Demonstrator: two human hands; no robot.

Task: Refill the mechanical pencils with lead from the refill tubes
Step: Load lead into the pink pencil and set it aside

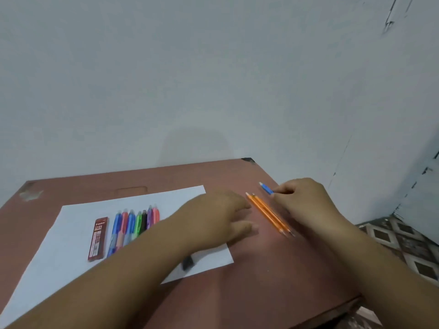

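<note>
Right hand (pixel 306 200) pinching slim blue mechanical pencil (pixel 266 188) near worktop's far right corner, axis running far-left; left hand (pixel 221 217) hovering loose, holding nothing.

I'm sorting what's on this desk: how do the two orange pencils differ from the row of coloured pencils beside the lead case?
The orange pencils are slim, one colour, and lie on the bare table between the hands. The coloured pencils are thicker, of mixed colours, and lie on the white paper. Both groups lie flat, side by side.
</note>
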